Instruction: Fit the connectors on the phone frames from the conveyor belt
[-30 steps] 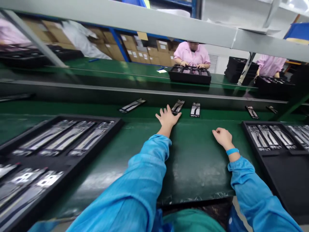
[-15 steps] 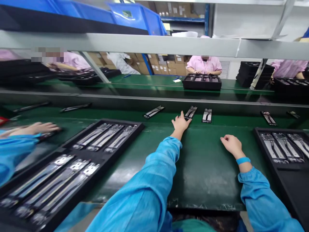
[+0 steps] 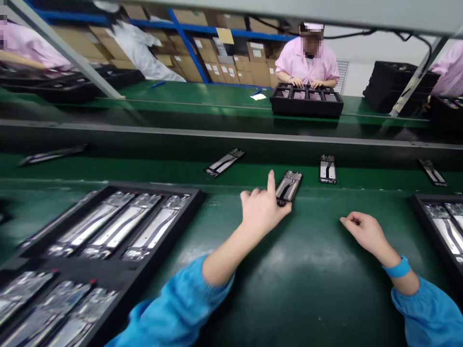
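Phone module (image 3: 291, 183) lies slanted where the green worktop (image 3: 307, 294) meets the farther green strip (image 3: 173, 174), seemingly grasped at its near end by the left hand (image 3: 261, 211): thumb there, curled fingers beside its left edge, index extended, perhaps to keep off its face. The right hand (image 3: 366, 230) is clenched loosely; whether it pinches anything is unclear. In the left-side black tray (image 3: 121, 271), separate slots likely keep similar modules (image 3: 155, 226) apart and aligned. No brand is legible; labels (image 3: 257, 46) on distant cartons (image 3: 255, 57) are unreadable.
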{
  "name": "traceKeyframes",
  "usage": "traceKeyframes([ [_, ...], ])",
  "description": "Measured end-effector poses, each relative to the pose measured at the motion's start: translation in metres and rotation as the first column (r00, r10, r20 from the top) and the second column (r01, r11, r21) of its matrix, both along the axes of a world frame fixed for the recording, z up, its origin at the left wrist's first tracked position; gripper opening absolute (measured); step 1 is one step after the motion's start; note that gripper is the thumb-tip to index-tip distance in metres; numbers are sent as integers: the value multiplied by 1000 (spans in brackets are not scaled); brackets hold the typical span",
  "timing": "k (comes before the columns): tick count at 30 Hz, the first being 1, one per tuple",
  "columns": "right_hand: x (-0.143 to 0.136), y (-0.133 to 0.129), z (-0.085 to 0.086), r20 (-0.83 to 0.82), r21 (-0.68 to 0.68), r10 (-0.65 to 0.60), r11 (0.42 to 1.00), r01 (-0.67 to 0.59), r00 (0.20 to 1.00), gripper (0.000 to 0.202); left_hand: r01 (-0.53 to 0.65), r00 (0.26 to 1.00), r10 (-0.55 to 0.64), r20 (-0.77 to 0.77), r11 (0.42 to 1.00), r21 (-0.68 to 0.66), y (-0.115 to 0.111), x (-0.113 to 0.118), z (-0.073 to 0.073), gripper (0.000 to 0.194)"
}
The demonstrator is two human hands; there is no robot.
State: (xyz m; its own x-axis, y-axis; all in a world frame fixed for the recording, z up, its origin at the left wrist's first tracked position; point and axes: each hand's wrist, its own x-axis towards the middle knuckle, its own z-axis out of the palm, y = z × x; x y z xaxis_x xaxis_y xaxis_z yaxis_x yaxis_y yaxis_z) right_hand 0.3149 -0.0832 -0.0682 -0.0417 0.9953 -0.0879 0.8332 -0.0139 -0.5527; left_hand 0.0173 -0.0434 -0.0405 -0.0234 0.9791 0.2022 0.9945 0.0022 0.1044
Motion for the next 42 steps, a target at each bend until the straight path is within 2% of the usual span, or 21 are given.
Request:
traceKeyframes([
  [2, -28, -1, 8, 8, -62, 77, 995, -76, 997, 40, 178, 983, -177, -40, 984, 16, -44, -2, -2, 103],
  [3, -41, -2, 12, 27, -84, 95, 992, -93, 995, 39, 300, 954, -300, -6, 954, 0, -61, -1, -3, 99],
  [5, -63, -5, 18, 69, -103, 152, 984, -144, 986, 36, 488, 868, -480, 128, 872, -38, -79, 0, -5, 76],
  [7, -76, -9, 22, 114, -105, 236, 969, -225, 965, 40, 578, 795, -551, 254, 815, -37, -78, 0, -5, 53],
  [8, -79, -11, 23, 128, -107, 285, 956, -273, 950, 43, 603, 767, -572, 290, 797, -24, -73, -1, -6, 49],
  [12, -72, -10, 32, 101, -135, 467, 881, -452, 879, 42, 731, 640, -688, 342, 682, 3, -51, -7, -15, 68],
  [14, -60, -4, 39, 45, -132, 457, 884, -448, 888, 40, 741, 634, -684, 362, 671, -30, -51, -9, -21, 67],
  [17, -38, 2, 49, -33, -141, 256, 956, -258, 966, 29, 655, 720, -600, 349, 753, -57, -60, -13, -25, 66],
  [19, -28, -1, 51, -21, -207, 193, 959, -193, 981, 30, 611, 756, -562, 335, 789, -56, -66, -17, -25, 65],
  [22, -31, -14, 48, 87, -303, 281, 921, -243, 956, 36, 608, 763, -562, 319, 791, -62, -69, -19, -22, 63],
  [25, -45, -29, 41, 186, -275, 358, 913, -302, 915, 40, 619, 759, -569, 318, 782, -77, -68, -12, -18, 65],
  [27, -51, -34, 39, 210, -245, 373, 915, -321, 904, 44, 649, 730, -595, 336, 757, -69, -65, -2, -14, 62],
  [29, -53, -34, 39, 217, -237, 378, 915, -327, 900, 44, 687, 686, -634, 357, 726, -29, -61, 10, -12, 54],
  [32, -52, -32, 41, 218, -256, 377, 912, -320, 900, 45, 705, 653, -676, 341, 707, 53, -56, 22, -11, 29],
  [35, -51, -32, 44, 221, -279, 370, 910, -306, 902, 46, 716, 647, -700, 301, 694, 76, -53, 21, -10, 30],
  [42, -52, -32, 48, 206, -289, 376, 906, -311, 904, 46, 739, 644, -699, 311, 673, -17, -56, 12, -6, 29],
])
